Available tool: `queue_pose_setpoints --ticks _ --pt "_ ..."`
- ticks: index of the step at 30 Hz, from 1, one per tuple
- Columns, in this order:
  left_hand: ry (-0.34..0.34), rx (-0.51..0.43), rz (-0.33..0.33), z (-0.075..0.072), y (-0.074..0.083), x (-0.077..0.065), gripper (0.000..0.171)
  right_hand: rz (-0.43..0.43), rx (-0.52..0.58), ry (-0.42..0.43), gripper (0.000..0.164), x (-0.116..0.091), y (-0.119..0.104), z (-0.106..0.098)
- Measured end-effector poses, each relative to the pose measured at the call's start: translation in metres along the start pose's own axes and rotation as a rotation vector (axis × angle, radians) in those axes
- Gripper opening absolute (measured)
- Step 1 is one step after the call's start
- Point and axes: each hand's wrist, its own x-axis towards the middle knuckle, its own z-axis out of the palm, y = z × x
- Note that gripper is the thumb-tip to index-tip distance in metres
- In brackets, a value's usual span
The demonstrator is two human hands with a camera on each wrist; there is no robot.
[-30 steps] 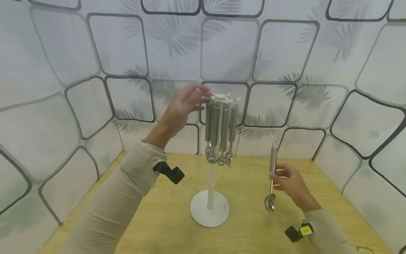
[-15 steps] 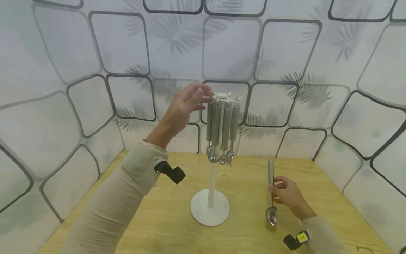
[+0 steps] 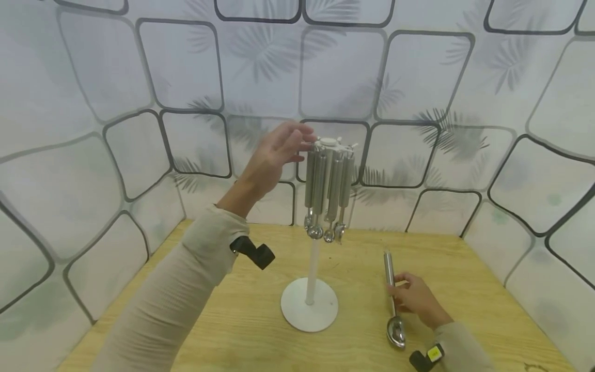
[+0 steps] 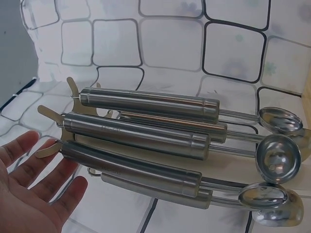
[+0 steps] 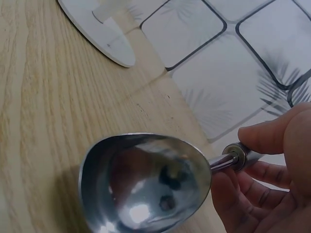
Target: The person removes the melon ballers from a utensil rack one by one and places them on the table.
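My right hand [image 3: 416, 299] pinches a steel ice cream scoop [image 3: 389, 274] by the lower end of its handle, low over the table's right half. In the right wrist view its shiny bowl [image 5: 146, 184] faces the camera, with thumb and fingers at the handle's collar. My left hand [image 3: 279, 152] is raised, fingers extended, at the top of a white rotating utensil stand [image 3: 312, 268]. Several steel scoops [image 4: 136, 136] with tubular handles hang from the stand's hooks. The left fingertips [image 4: 73, 189] lie around one hook arm, beside the handle tops.
The stand's round white base [image 3: 309, 315] rests on the light wooden table [image 3: 241, 310]. Behind and at both sides rise walls covered with patterned cloth [image 3: 334, 67]. A black wrist camera [image 3: 254, 253] sits on the left sleeve and another [image 3: 425, 357] on the right one.
My right hand has lowered the scoop toward the table and closer to me, and its handle now leans away to the left. My left hand stays at the stand's top.
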Motion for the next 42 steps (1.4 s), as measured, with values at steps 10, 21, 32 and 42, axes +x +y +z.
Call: queue_pose_setpoints --ticks 10,21,32,42 --pt "0.0 0.008 -0.007 -0.001 -0.002 0.0 0.038 0.046 -0.067 0.0 0.044 0.0 0.003 0.011" --pt "-0.004 -0.008 -0.003 -0.001 -0.003 0.0 0.039 0.061 -0.26 0.002 0.038 0.0 0.003 0.013" --pt "-0.004 0.0 0.002 0.0 -0.002 0.001 0.039 0.061 -0.31 0.013 0.034 0.0 0.004 0.015" --pt "-0.003 0.003 0.002 0.0 -0.002 0.001 0.038 0.06 -0.308 0.018 0.033 0.001 0.004 0.016"
